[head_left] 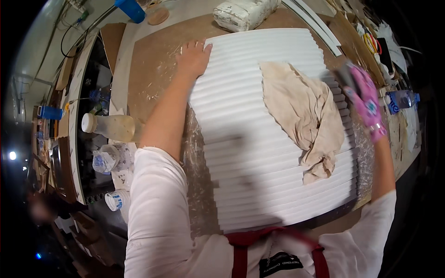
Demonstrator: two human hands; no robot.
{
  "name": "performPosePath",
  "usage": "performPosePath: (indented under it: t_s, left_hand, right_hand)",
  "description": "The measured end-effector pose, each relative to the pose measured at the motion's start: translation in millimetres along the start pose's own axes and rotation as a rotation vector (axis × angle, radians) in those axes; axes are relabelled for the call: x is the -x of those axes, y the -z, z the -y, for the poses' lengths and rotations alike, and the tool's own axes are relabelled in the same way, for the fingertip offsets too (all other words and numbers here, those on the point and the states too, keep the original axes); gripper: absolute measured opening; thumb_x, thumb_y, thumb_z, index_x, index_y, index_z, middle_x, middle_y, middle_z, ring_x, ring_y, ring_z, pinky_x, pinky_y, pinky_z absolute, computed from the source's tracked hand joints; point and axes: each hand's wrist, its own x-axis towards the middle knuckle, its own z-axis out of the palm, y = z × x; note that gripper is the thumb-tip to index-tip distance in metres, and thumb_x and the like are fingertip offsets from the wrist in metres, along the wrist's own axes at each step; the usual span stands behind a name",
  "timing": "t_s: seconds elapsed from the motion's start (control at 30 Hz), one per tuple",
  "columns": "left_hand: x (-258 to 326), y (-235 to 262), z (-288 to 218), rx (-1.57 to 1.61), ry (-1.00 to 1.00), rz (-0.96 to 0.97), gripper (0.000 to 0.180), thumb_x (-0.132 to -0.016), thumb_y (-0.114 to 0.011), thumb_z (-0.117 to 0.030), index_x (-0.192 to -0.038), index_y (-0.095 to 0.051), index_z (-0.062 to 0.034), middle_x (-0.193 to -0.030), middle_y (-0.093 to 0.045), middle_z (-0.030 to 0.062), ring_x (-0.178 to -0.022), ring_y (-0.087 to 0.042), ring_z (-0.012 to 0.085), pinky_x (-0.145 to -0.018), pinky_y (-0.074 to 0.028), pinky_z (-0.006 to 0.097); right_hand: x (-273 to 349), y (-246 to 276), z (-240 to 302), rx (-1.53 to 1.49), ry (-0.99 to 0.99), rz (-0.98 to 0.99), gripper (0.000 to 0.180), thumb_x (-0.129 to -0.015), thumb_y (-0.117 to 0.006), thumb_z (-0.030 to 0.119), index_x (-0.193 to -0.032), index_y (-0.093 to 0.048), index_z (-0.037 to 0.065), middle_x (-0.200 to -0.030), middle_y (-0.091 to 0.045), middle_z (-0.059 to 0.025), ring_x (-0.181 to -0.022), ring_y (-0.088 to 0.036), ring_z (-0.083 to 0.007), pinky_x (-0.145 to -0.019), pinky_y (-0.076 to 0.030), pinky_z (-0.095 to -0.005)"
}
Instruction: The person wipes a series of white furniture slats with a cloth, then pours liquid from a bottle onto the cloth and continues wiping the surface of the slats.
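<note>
A stack of white ribbed strips or panel (232, 111) lies across the brown board in front of me. My left hand (192, 58) is bare, laid open with the fingers spread at the panel's far left edge, the thumb touching its side. A crumpled beige cloth (301, 111) rests on the right half of the panel. My right hand (366, 99), in a pink patterned glove, is closed on a flat dark-grey thing (346, 76) just beyond the panel's right edge. Motion smears it, so its kind is unclear.
Left stand a bottle of cloudy yellowish liquid (116, 127), a clear plastic bottle (105, 160) and a white-lidded container (116, 200). At the back lie a white plastic-wrapped bundle (243, 14) and a blue cup (130, 10). A water bottle (401, 101) lies right.
</note>
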Motion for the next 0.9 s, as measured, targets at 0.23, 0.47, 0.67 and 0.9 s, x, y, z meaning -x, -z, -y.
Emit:
performPosePath:
  t_s: [0.23,0.47,0.67,0.9]
  left_hand:
    - [-6,-2,-17,0.053,-0.007,0.077,0.051,-0.098,-0.032,-0.048,-0.141,-0.043,-0.0217,-0.142,-0.043,0.0064,-0.131,-0.037,0.0287,-0.099,-0.035,0.060]
    - [0,-1,-7,0.035,0.022,0.027,0.050,-0.098,-0.034,-0.047,-0.139,-0.046,-0.0213,-0.138,-0.047,0.0068,-0.129,-0.039,0.0279,-0.098,-0.035,0.058]
    - [-4,-5,-10,0.059,0.000,0.028,0.049,-0.099,-0.033,-0.046,-0.140,-0.045,-0.0206,-0.138,-0.046,0.0069,-0.129,-0.039,0.0277,-0.101,-0.032,0.058]
    - [-2,-3,-8,0.057,0.006,0.022,0.048,-0.099,-0.034,-0.044,-0.140,-0.044,-0.0202,-0.137,-0.046,0.0073,-0.128,-0.040,0.0281,-0.100,-0.032,0.059]
  right_hand:
    - [-136,-111,91,0.246,0.435,0.052,0.053,-0.081,-0.062,0.035,-0.132,-0.052,0.020,-0.137,-0.047,-0.0143,-0.123,-0.045,-0.0387,-0.102,-0.036,-0.0476]
    - [-152,-127,88,0.265,0.568,-0.026,0.051,-0.070,-0.072,0.019,-0.120,-0.062,0.020,-0.133,-0.052,-0.0142,-0.119,-0.051,-0.0354,-0.098,-0.044,-0.0436]
    - [-158,-142,127,0.195,0.534,-0.003,0.051,-0.070,-0.067,0.012,-0.120,-0.061,0.022,-0.133,-0.051,-0.0128,-0.117,-0.053,-0.0336,-0.095,-0.046,-0.0425]
    - [-151,-123,98,0.289,0.516,0.012,0.053,-0.071,-0.071,0.014,-0.122,-0.060,0.021,-0.137,-0.048,-0.0131,-0.121,-0.050,-0.0338,-0.098,-0.044,-0.0422]
